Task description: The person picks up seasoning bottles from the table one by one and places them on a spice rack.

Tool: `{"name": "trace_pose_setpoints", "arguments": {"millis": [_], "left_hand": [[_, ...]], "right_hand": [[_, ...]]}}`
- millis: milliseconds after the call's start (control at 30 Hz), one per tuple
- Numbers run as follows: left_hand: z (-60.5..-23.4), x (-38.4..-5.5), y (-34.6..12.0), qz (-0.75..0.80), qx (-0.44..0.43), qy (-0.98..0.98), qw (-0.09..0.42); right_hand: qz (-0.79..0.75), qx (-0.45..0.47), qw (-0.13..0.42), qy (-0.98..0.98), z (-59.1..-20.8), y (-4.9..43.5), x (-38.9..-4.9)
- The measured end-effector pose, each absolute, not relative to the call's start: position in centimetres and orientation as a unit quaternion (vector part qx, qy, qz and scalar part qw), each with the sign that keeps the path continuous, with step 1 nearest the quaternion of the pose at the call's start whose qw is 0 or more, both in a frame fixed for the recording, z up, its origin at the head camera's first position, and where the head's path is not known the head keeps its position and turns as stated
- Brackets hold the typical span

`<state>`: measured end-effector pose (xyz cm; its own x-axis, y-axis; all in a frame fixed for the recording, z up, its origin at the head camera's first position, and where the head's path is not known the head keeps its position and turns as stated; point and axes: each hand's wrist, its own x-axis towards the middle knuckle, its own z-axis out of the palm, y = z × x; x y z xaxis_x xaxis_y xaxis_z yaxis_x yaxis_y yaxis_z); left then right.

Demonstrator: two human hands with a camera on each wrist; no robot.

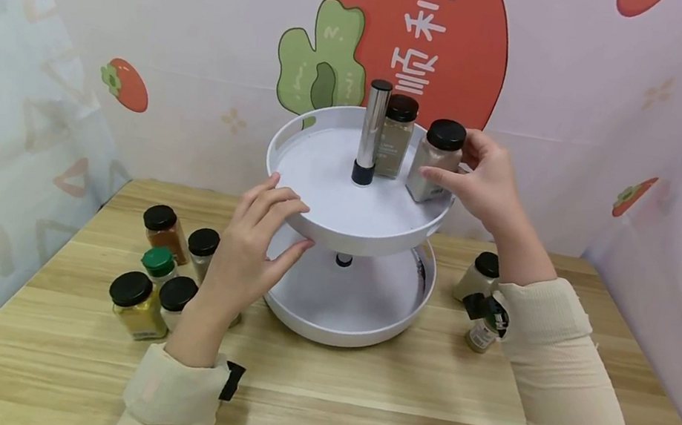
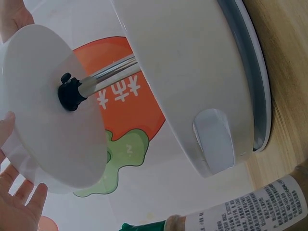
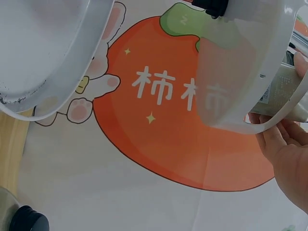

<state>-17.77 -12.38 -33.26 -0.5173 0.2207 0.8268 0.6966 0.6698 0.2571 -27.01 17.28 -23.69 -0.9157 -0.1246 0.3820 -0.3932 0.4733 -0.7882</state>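
Note:
A two-tier white turntable rack (image 1: 350, 240) with a metal post stands on the table. At the right side of its upper tray, my right hand (image 1: 488, 181) holds a square spice jar (image 1: 433, 164) with a black lid and pale contents, thumb in front and fingers behind. The jar leans slightly, its base close over the tray. Beside the post stands another black-lidded spice jar (image 1: 396, 139) with grey-brown contents. My left hand (image 1: 250, 246) is at the front-left rim of the upper tray, its fingers extended over the rim and its thumb lower down.
Left of the rack, several spice jars (image 1: 138, 306) cluster on the wooden table (image 1: 347, 417), one with a green lid. On the right, a black-lidded jar (image 1: 475, 280) and a small labelled jar (image 1: 483, 334) stand near my right sleeve. A patterned backdrop (image 1: 206, 130) rises behind.

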Motion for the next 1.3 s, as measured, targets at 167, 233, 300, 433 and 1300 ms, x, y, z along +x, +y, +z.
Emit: {"name": "trace_pose_setpoints", "arguments": {"millis": [167,233,300,433,1300], "left_hand": [[-33.3,-17.9,-12.3,-0.297,-0.282,-0.818,0.404],[-33.3,-17.9,-12.3,-0.298,-0.284,-0.816,0.406],[-33.3,-18.0,-12.3,-0.298,-0.285,-0.815,0.408],[-33.2,-17.9,-12.3,-0.297,-0.284,-0.814,0.41],[-33.2,-17.9,-12.5,-0.296,-0.281,-0.819,0.403]], "right_hand": [[0.493,0.149,0.126,-0.848,-23.8,17.4,-27.0],[0.492,0.148,0.122,-0.849,-23.8,17.4,-27.1],[0.49,0.147,0.117,-0.851,-23.9,17.4,-27.2],[0.484,0.152,0.106,-0.855,-23.8,17.2,-27.2],[0.63,0.213,0.17,-0.727,-24.8,24.3,-23.0]]}}
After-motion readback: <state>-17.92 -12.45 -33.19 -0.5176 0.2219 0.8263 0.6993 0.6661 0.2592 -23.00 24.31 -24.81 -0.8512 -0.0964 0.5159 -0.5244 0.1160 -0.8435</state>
